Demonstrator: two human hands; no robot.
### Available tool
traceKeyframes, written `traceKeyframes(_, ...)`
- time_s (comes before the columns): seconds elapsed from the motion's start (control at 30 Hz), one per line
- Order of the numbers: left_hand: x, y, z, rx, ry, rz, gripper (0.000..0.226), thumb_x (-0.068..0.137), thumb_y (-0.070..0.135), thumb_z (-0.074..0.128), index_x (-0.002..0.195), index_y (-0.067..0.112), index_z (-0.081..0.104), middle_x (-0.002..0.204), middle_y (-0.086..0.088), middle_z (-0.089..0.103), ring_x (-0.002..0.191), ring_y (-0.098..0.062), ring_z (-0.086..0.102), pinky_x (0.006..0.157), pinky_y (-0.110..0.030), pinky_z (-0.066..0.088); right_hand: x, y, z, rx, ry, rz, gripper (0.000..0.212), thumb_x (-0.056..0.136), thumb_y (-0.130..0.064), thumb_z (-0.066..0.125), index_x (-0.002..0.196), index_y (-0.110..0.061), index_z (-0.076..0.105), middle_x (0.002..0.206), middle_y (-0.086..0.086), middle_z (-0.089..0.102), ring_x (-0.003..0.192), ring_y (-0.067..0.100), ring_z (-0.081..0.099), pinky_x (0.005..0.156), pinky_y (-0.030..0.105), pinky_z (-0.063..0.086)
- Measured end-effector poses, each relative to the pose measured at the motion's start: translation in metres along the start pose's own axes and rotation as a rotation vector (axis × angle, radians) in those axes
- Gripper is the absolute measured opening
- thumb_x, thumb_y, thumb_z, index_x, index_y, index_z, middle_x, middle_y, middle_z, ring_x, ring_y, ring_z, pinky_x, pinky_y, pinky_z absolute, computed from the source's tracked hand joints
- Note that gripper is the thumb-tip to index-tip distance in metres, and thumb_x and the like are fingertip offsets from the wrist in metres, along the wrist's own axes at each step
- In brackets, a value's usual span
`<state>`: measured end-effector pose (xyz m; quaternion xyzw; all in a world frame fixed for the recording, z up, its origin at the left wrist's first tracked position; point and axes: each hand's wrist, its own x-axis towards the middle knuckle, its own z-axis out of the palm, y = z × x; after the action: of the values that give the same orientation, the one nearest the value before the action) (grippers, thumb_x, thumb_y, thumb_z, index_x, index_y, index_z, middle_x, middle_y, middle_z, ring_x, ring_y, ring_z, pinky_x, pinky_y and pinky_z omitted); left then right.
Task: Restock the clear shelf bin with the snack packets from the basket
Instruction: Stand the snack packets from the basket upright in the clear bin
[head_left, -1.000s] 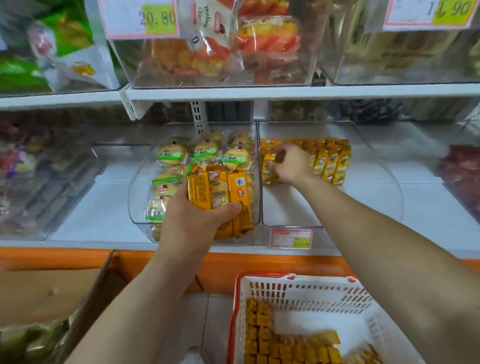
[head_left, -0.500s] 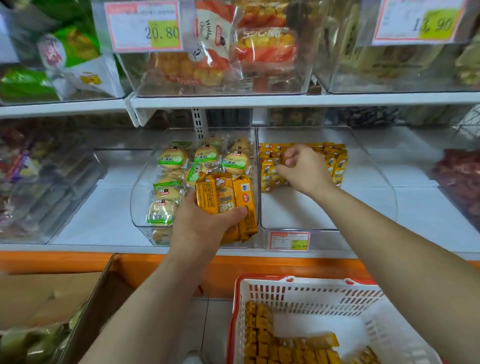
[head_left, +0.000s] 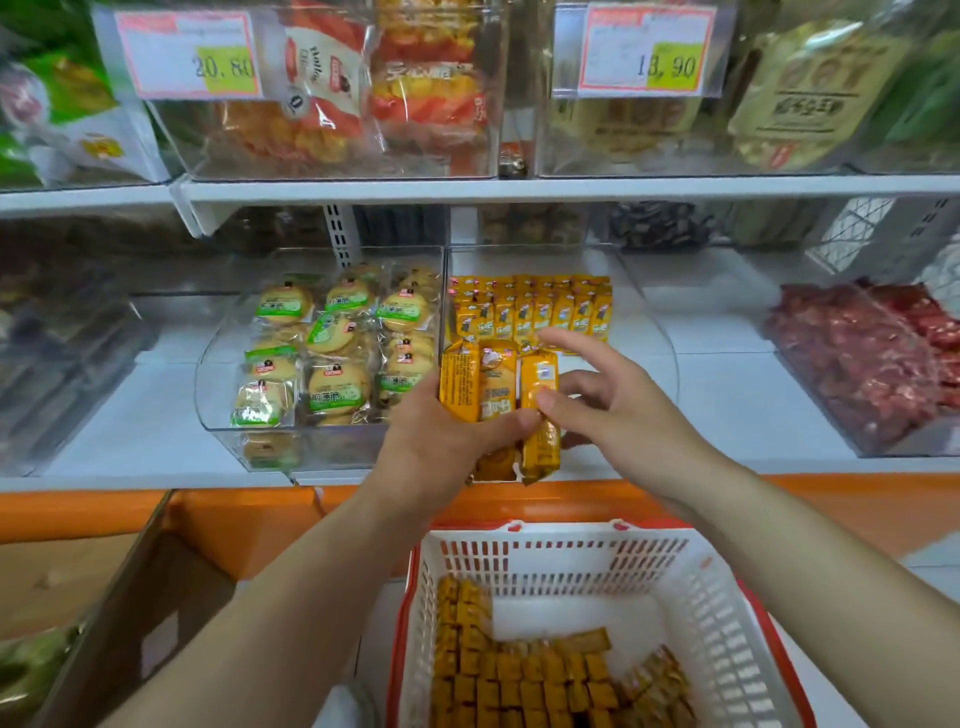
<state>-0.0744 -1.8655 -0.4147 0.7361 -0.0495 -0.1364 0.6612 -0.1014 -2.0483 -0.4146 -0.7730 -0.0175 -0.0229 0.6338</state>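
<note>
Left of the left grip (head_left: 441, 447), the neighbouring bin (head_left: 213, 395) holds round biscuits (head_left: 332, 338) in crinkled clear wrap with green labels; it is not my target.

The left grip is clenched round a bundle of yellow packets (head_left: 493, 395), upright and side by side, with the thumb across their fronts. I judge that this fanned hold keeps each packet free for single picking. The packets are slim, flat-sided and wrapped in glossy film.

Just right of the bundle, the right grip (head_left: 613, 410) has its thumb on the outermost packet and its fingers spread behind. I cannot tell whether the pinch has closed.

Beyond both grips, the clear shelf bin (head_left: 649, 332), rigid plastic with a curved wall, carries a standing row of matching packets (head_left: 530, 312) at its back. Filling therefore probably proceeds back to front.

Below the grips, the white lattice basket (head_left: 571, 556) holds the remaining stock (head_left: 519, 670).
</note>
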Motion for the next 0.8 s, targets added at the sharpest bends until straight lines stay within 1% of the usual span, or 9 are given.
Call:
traceKeyframes(0.1,0.001,0.001,-0.002,-0.044,-0.020,-0.047,0.051,0.062,0.034,0.085,0.110,0.020,0.073,0.092,0.001,0.081,0.084,-0.018,0.078,0.073,-0.035,0.062,-0.003,0.003,-0.007,0.263,0.039,0.065,0.043,0.092,-0.009,0.067,0.128,-0.028,0.057,0.106,0.008,0.074,0.096,0.026,0.072,0.081,0.038,0.057)
traceKeyframes(0.17,0.000,0.001,-0.002,-0.048,-0.043,-0.085,0.057,0.059,0.034,0.085,0.112,0.017,0.072,0.093,-0.002,0.081,0.085,-0.023,0.078,0.074,-0.040,0.064,-0.004,0.004,-0.009,0.412,0.045,0.076,0.045,0.092,0.000,0.063,0.131,-0.020,0.055,0.114,0.018,0.069,0.101,0.034,0.071,0.083,0.043,0.059)
traceKeyframes(0.3,-0.001,-0.001,0.000,-0.093,-0.059,-0.137,0.064,0.055,0.030,0.088,0.114,0.013,0.070,0.093,-0.007,0.080,0.081,-0.028,0.078,0.065,-0.038,0.064,-0.004,0.002,-0.007,0.520,-0.010,0.076,0.053,0.094,0.004,0.056,0.134,-0.032,0.057,0.117,0.021,0.064,0.101,0.034,0.070,0.081,0.040,0.059)
traceKeyframes(0.4,0.001,-0.002,0.001,-0.022,-0.046,-0.107,0.052,0.065,0.027,0.091,0.112,0.017,0.071,0.092,-0.002,0.080,0.082,-0.024,0.078,0.073,-0.040,0.064,-0.003,-0.001,-0.005,0.553,-0.056,0.086,0.038,0.097,-0.005,0.055,0.126,-0.027,0.064,0.110,0.018,0.069,0.095,0.029,0.071,0.076,0.036,0.058)
traceKeyframes(0.5,0.002,-0.007,0.001,-0.002,-0.024,-0.083,0.043,0.072,0.022,0.091,0.110,0.018,0.071,0.089,0.001,0.080,0.079,-0.019,0.078,0.067,-0.033,0.063,0.002,0.000,-0.002,0.324,0.008,0.059,0.026,0.093,-0.024,0.068,0.117,-0.033,0.068,0.100,0.012,0.073,0.095,0.023,0.071,0.074,0.033,0.056)
traceKeyframes(0.57,0.002,-0.008,0.001,-0.009,-0.019,-0.084,0.043,0.072,0.020,0.091,0.110,0.018,0.071,0.089,0.001,0.080,0.078,-0.019,0.078,0.061,-0.028,0.061,0.006,0.000,-0.005,0.134,0.065,0.031,0.024,0.091,-0.025,0.071,0.112,-0.036,0.068,0.088,0.001,0.074,0.088,0.015,0.070,0.072,0.031,0.053)
traceKeyframes(0.63,0.006,-0.007,-0.009,-0.024,0.012,-0.082,0.041,0.072,0.022,0.091,0.107,0.018,0.072,0.087,0.001,0.080,0.076,-0.018,0.078,0.059,-0.027,0.060,0.019,-0.003,-0.005,0.107,0.093,0.007,0.027,0.085,-0.022,0.078,0.108,-0.032,0.070,0.090,-0.002,0.074,0.086,0.018,0.071,0.076,0.034,0.055)
traceKeyframes(0.7,0.013,-0.007,-0.019,-0.040,0.062,-0.090,0.035,0.074,0.022,0.089,0.104,0.018,0.071,0.086,-0.001,0.080,0.077,-0.020,0.078,0.064,-0.032,0.063,0.034,-0.005,-0.011,0.065,0.177,-0.043,0.032,0.075,-0.022,0.084,0.102,-0.032,0.071,0.087,-0.008,0.073,0.082,0.018,0.072,0.079,0.035,0.059)
traceKeyframes(0.8,0.020,-0.005,-0.037,-0.087,0.119,-0.100,0.031,0.079,0.018,0.087,0.103,0.016,0.068,0.083,-0.007,0.080,0.079,-0.026,0.079,0.071,-0.043,0.065,0.074,0.000,-0.017,-0.118,0.282,-0.106,0.033,0.073,-0.013,0.086,0.093,-0.033,0.068,0.085,-0.009,0.069,0.068,0.009,0.068,0.064,0.024,0.056)
